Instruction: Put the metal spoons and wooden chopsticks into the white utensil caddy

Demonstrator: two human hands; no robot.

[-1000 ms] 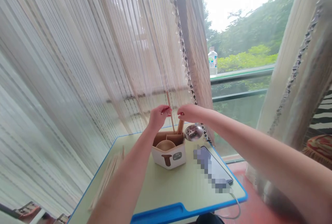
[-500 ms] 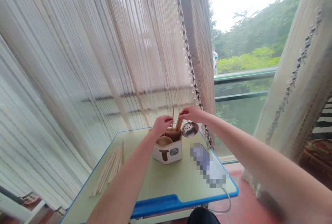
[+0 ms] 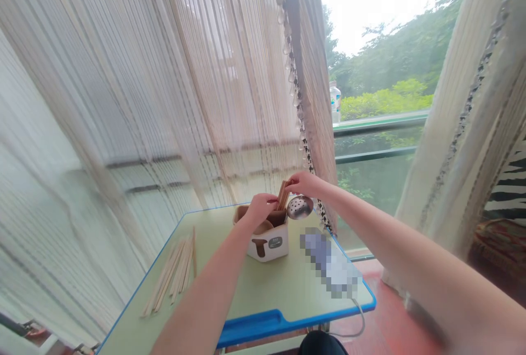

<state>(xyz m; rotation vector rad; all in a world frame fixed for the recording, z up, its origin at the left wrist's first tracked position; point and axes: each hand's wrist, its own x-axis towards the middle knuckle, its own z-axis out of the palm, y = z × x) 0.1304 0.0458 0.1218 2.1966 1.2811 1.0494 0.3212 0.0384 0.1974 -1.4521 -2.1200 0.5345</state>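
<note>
A white and brown utensil holder (image 3: 268, 246) stands near the far side of the table. My right hand (image 3: 304, 183) pinches the tops of several brown chopsticks (image 3: 282, 195), which lean up out of the holder. Over the holder's left part reaches my left hand (image 3: 262, 207), its fingertips closed together beside those chopsticks; whatever they hold is hidden. The perforated bowl of a slotted spoon (image 3: 300, 207) hangs at the holder's right, just below my right hand. On the table's left side lie several pale chopsticks (image 3: 175, 270) in a loose row.
The pale green table (image 3: 255, 292) has a blue edge. A blurred-out object (image 3: 329, 262) with a white cable lies at its right. Sheer curtains (image 3: 156, 81) hang close behind the table, and a bottle (image 3: 335, 102) stands by the window railing.
The single chopstick upright in my left hand no longer shows separately. My left hand has moved slightly right and down, closer to the bundle. My right hand still grips the bundle.
</note>
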